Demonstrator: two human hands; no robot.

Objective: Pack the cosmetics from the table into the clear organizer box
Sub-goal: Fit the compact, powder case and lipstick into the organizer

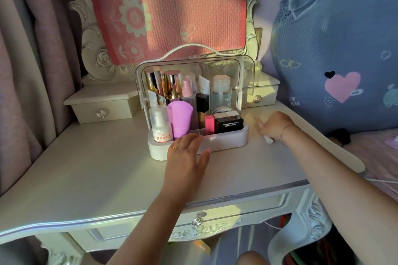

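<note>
The clear organizer box (228, 137) stands mid-table on a white base, its lid raised. It holds several cosmetics: a white pump bottle (160, 125), a purple tube (179, 120), a pink spray bottle (187, 94), a black compact box (229, 123) and a clear bottle (220, 94). My left hand (186, 150) rests flat against the box's front rim, fingers apart. To the right of the box, my right hand (274, 126) is on the table, closed around a thin white pen-like stick (268, 139).
The white dressing table (107, 174) has small drawers at the back left (101, 112) and right (258, 98). A pink flowered cloth (172, 6) hangs over the mirror. A big blue heart-print cushion (336, 60) presses against the table's right side.
</note>
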